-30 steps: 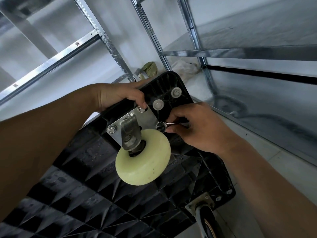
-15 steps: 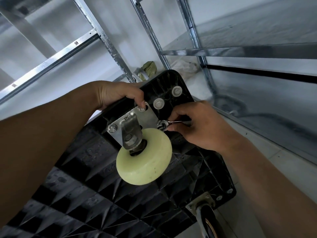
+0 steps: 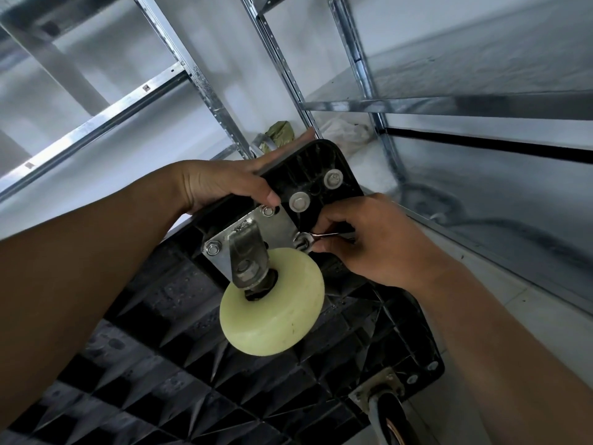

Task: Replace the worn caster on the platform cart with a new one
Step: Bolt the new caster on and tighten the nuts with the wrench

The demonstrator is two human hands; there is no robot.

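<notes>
**Cart caster, corner bolt under wrench**

- Shelving (image 3: 205,85): steel racks, behind.
- Cart (image 3: 160,364): black, tipped up, ribbed underside facing the camera.
- Hands: left (image 3: 224,184) grips the cart's top edge, thumb beside the upper bolt. Right (image 3: 378,242) pinches the wrench.
- Caster (image 3: 272,306): cream wheel, its plate (image 3: 276,226) lying on the cart's upper corner with three bolts visible.
- Wrench (image 3: 321,235): small, head on the plate's right-corner bolt (image 3: 301,240).
- Change: over the last second the wrench has barely swung, and both hands keep their places. The bolt is probably mid-turn, though whether it is being loosened or tightened cannot be told.
</notes>
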